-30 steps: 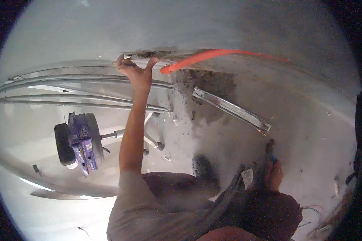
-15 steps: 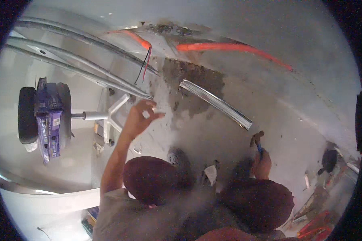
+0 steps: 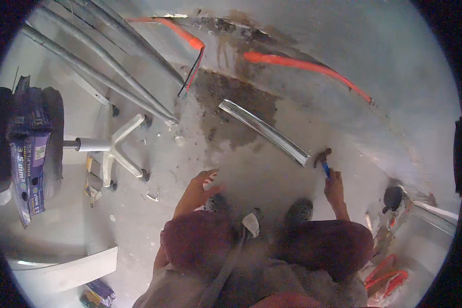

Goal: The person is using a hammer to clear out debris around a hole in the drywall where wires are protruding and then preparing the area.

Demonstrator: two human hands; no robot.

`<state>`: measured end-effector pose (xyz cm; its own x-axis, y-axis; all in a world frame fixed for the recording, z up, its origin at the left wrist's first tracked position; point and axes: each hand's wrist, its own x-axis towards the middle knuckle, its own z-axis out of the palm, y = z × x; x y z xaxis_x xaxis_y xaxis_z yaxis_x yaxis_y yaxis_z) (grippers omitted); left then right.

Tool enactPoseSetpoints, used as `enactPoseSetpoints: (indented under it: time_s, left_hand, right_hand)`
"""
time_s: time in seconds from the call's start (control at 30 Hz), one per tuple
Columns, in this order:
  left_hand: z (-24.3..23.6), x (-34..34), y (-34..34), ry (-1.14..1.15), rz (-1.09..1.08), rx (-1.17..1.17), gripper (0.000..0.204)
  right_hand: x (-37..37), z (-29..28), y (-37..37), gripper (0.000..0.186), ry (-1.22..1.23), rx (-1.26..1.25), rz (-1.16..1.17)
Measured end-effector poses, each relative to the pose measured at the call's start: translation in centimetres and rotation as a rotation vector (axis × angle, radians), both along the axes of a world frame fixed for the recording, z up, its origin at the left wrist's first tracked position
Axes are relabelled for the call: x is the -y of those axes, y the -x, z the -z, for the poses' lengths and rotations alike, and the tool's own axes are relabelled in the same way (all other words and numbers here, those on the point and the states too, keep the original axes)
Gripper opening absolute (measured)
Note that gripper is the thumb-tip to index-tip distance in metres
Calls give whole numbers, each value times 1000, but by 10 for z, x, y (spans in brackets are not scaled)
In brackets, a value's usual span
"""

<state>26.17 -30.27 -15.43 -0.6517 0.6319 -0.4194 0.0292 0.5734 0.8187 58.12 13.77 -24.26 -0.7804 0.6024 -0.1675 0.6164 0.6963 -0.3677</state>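
Observation:
My right hand point(image 3: 335, 186) grips a small hammer point(image 3: 323, 160) with a blue handle, its dark head up near the end of a shiny metal channel strip point(image 3: 264, 130) lying on the concrete floor. My left hand point(image 3: 196, 190) hangs open above the floor, fingers spread, just in front of my left knee point(image 3: 195, 241). I am crouched; both dark shoes point(image 3: 299, 209) show between my maroon knees. Ahead, orange conduit point(image 3: 305, 65) runs along the wall base, and thin wires point(image 3: 191, 77) stick out of a second orange conduit end.
A rolling stool lies tipped on its side at left, white base point(image 3: 119, 150) toward me, with a purple package point(image 3: 28, 154) against its seat. Grey pipes point(image 3: 102, 77) run diagonally at top left. Orange cable point(image 3: 390, 277) and a dark tool point(image 3: 393, 197) lie at right.
My left hand has come down from the wall groove near the orange conduit to hover over the floor by my knee. The view tilted downward. The right hand kept the hammer.

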Motion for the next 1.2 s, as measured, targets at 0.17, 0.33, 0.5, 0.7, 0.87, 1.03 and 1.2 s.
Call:
enactPoseSetpoints:
  time_s: [0.17,0.33,0.5,0.7,0.87,1.03,1.2]
  left_hand:
    - [15,14,-9,3,-87,117,61]
    - [40,13,-9,-141,-67,184,59]
    - [17,-4,20,-195,4,-27,58]
    - [-104,4,96,-199,-23,-308,54]
    - [-232,-18,125,-148,60,-455,62]
    - [-324,-58,121,99,478,-1007,44]
    - [-330,-107,110,-22,567,-1121,42]
  right_hand:
    - [4,-68,50,25,-165,-117,-212]
    - [-3,-145,108,22,-91,-88,-406]
    - [47,-245,197,25,81,-19,-443]
    - [67,-253,264,36,227,64,-756]
    - [46,-171,248,29,107,344,-908]
    - [35,-141,263,31,94,983,-892]
    - [7,-63,220,37,-364,179,-1328]
